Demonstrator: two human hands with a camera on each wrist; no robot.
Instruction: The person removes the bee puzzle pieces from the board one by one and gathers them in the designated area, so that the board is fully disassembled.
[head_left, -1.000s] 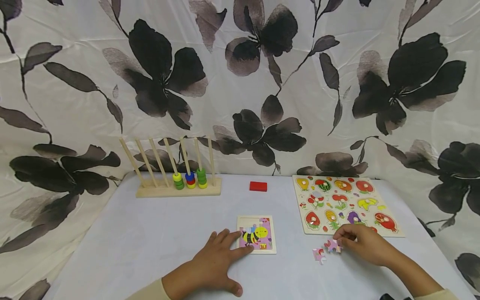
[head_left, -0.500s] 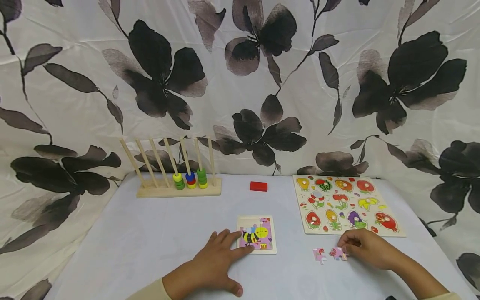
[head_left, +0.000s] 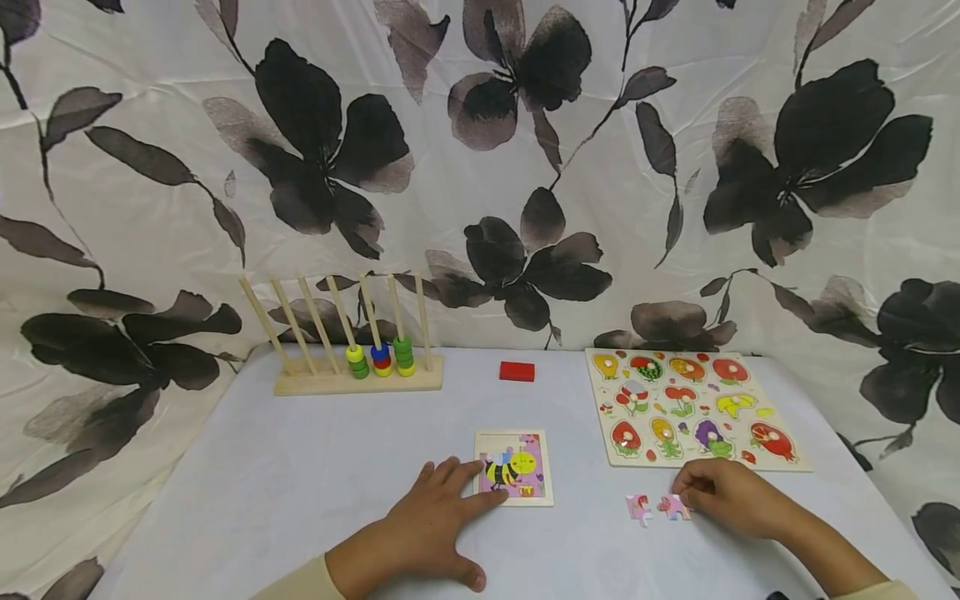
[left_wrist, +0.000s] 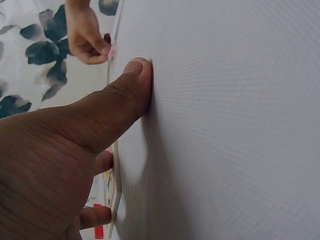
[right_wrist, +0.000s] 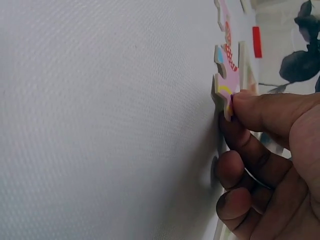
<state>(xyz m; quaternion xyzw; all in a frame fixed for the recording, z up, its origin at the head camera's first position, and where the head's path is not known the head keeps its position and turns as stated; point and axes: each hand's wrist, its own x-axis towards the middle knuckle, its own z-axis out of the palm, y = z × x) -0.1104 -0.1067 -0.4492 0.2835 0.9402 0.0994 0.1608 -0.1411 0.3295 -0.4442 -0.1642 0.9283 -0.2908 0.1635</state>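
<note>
My left hand [head_left: 427, 525] lies with its fingers spread. Two fingertips rest on the left edge and lower part of a small square jigsaw puzzle [head_left: 548, 475] with a yellow-and-black bee picture in a pale wooden frame. In the left wrist view the left thumb [left_wrist: 132, 82] points out over the white cloth. To the right, my right hand [head_left: 738, 500] pinches a pink jigsaw piece [right_wrist: 227, 82] between thumb and index finger, low over the cloth; the other fingers curl below. A second pink jigsaw piece [head_left: 637, 507] lies just left of the held one.
Behind the right hand lies a wooden fruit peg puzzle [head_left: 596, 400]. A red block [head_left: 517, 372] sits at the back middle. Back left stands a wooden bead abacus [head_left: 356, 383] with upright rods and several coloured rings. A floral cloth [head_left: 525, 183] hangs behind the table.
My right hand has drawn the pinched jigsaw piece a little to the right and nearer, turning it and widening its gap from the other piece. The left hand stays put.
</note>
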